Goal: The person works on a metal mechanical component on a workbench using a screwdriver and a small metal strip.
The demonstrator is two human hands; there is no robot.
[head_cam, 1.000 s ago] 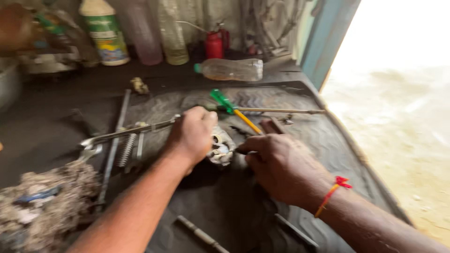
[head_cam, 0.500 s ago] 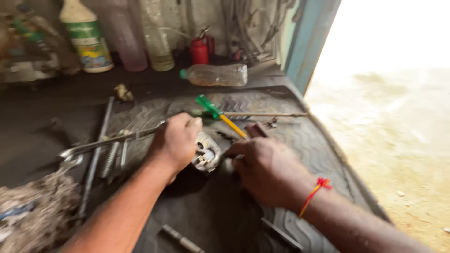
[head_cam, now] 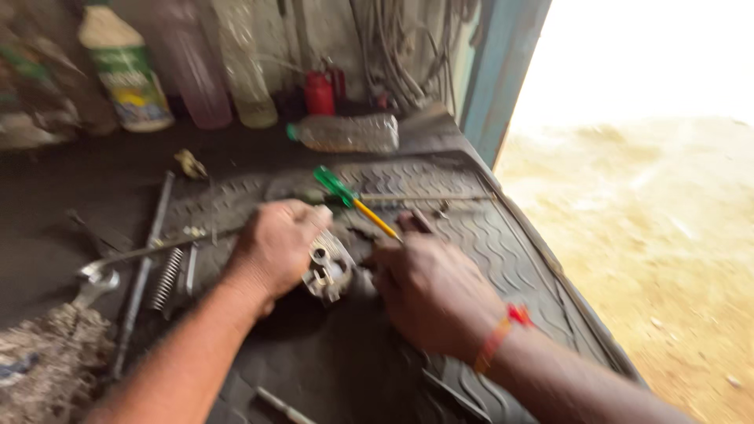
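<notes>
Pressing down from both sides, we have the small metal part [head_cam: 328, 268] pinned between our two hands on the dark ribbed rubber mat [head_cam: 487, 235] that covers the tabletop. Our left hand [head_cam: 275, 247] lies over its left flank with the fingers curled down onto it, and our right hand [head_cam: 432, 292] closes in from the right, fingers bent toward the same piece; whether those right fingers truly grip it or only brace against it we cannot tell, since the frame is blurred and the knuckles hide the contact. The part looks like a cast or machined assembly, grey and grimy, with small lugs and a bright bit on top. We judge it stiff, dense for its bulk and unlikely to break, but probably oily, so it may slide or twist on the mat. The safest hold, to our eye, is around its broad body from opposite sides, not on the little protruding bits. A screwdriver with a green handle and a yellow shank [head_cam: 351, 199] lies just beyond the part, its shank pointing down toward our right hand. Off to the left rest a coil spring [head_cam: 166, 276], a long steel rod [head_cam: 145, 267] and a spanner [head_cam: 96, 284], and a clear plastic bottle [head_cam: 345, 132] lies on its side further back.
</notes>
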